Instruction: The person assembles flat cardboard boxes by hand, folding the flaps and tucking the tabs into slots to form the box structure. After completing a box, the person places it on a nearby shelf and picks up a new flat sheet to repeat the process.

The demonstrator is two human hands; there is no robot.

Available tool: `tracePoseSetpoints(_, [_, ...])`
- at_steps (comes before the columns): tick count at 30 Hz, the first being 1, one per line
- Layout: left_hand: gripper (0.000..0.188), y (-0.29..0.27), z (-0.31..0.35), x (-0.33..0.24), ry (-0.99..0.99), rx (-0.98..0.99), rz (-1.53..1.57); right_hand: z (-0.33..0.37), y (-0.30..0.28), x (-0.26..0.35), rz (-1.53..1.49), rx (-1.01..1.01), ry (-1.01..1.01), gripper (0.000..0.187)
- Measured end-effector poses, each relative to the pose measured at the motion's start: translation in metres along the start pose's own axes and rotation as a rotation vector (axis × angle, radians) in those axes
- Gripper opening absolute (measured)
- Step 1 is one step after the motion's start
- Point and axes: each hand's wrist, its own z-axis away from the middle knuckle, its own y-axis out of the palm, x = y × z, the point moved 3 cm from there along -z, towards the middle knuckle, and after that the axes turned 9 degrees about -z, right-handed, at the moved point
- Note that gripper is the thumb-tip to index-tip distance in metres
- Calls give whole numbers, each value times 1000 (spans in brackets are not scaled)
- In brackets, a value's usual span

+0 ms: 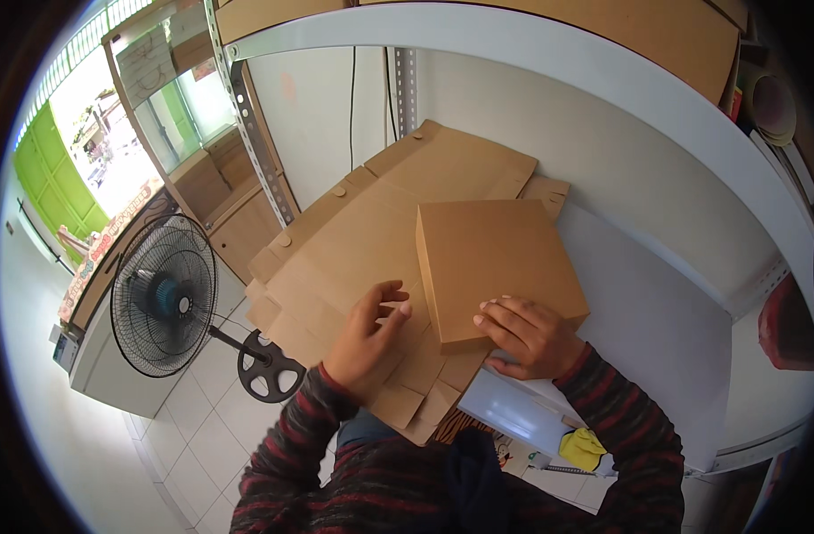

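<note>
Judging by shape, at a folded, closed-looking stage with the brown box (500,254), on top of the flat cardboard (362,218), right side toward the pale shelf surface (643,285). Not done: the flat cardboard, creased and tabbed but unfolded; sheet count and box contents impossible to tell. Right hand (533,338) at the box's near edge, fingers over the top, thumb low in front; grip or mere contact, cannot tell. Left hand (371,334) released, fingers half curled, just off the box's left wall. Around: black fan (164,295) on the left, yellow cloth (582,449) lower right. In the way: box covering part of the cardboard; white beam (549,36) overhead, possibly limiting lift.
</note>
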Motion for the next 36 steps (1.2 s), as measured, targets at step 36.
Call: tracePoseSetpoints(36, [56,15,-14,2,-110,455,1032,31,-12,-5,467,-294,-221,33])
